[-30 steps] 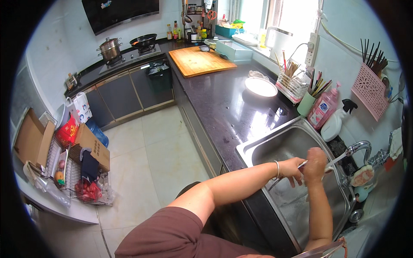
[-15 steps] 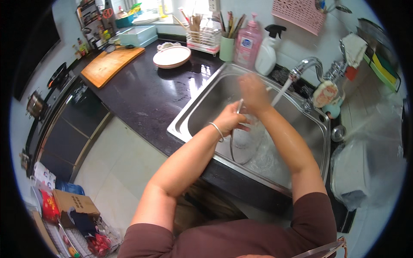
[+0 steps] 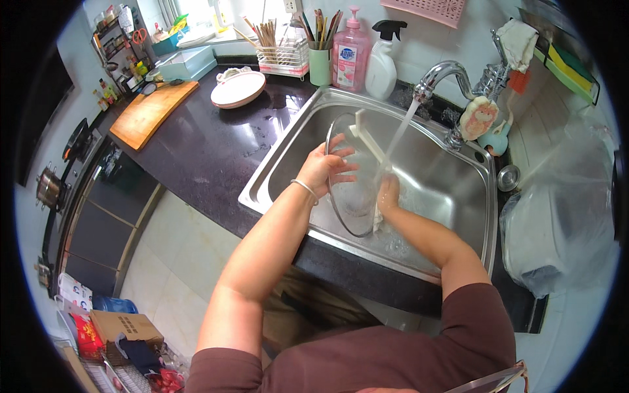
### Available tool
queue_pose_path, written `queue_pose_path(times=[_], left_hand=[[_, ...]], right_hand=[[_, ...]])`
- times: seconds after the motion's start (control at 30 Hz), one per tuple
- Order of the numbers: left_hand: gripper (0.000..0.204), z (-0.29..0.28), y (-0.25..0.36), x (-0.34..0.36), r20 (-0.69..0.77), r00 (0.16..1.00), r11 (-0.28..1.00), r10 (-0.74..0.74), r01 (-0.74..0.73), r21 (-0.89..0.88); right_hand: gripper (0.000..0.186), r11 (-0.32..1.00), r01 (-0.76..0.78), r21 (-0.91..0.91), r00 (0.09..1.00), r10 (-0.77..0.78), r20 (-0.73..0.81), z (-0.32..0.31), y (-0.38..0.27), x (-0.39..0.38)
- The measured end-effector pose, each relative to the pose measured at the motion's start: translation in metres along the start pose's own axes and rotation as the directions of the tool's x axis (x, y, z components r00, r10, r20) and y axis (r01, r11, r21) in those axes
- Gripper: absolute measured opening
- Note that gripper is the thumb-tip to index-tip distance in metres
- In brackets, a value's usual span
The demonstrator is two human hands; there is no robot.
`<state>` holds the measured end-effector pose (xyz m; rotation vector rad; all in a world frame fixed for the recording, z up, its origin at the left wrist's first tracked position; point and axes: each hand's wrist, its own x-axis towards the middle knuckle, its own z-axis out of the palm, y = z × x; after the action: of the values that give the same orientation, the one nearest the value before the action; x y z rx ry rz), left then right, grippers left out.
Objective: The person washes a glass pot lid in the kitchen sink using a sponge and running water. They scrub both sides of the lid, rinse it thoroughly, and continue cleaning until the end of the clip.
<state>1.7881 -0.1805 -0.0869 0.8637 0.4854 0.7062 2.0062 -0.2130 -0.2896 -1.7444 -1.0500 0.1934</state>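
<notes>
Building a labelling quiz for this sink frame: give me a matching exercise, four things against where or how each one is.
Things:
1. Round glass pot lid
2. Pink pump soap bottle
3. Rectangular wooden cutting board
4. Chrome sink tap

States:
A. lying flat on the dark counter
B. running water
C. held in the left hand over the sink
D. standing beside a white spray bottle

Pairs: 1-C, 2-D, 3-A, 4-B

Dark countertop [image 3: 209, 154], pale tiled floor [image 3: 173, 262]

You get bright daylight from the window [image 3: 196, 13] upper left; sharp centre, edges bend into black rim.
</notes>
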Motion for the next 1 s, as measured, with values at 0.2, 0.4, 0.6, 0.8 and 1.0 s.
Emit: queue_pose_path(times=[0.2,0.4,0.6,0.8,1.0], left_hand=[[0.075,0.008,0.003,0.003,0.02,0.999,0.997,-0.026,0.024,0.079],[0.075,0.024,0.002,-0.002,0.134,0.991,0.987,-0.031,0.008,0.163],[0.073,0.022,0.003,-0.01,0.127,0.992,0.983,-0.012,-0.012,0.186],[0.072,0.017,0.003,-0.002,0.111,0.994,0.989,0.002,-0.018,0.144],[0.076,0.036,0.005,0.007,0.234,0.971,0.986,-0.053,0.014,0.165]], right_hand=[[0.039,0.637,-0.353,0.685,0.885,0.466,0.023,-0.059,-0.033,0.105],[0.032,0.666,0.123,0.736,0.955,0.122,-0.269,-0.079,-0.152,0.122],[0.049,0.96,0.207,0.189,0.978,-0.203,-0.042,-0.057,-0.182,0.079],[0.057,0.968,-0.194,0.16,0.979,0.18,0.1,-0.05,-0.093,0.098],[0.048,0.742,-0.476,0.473,0.879,0.427,0.214,-0.073,-0.014,0.131]])
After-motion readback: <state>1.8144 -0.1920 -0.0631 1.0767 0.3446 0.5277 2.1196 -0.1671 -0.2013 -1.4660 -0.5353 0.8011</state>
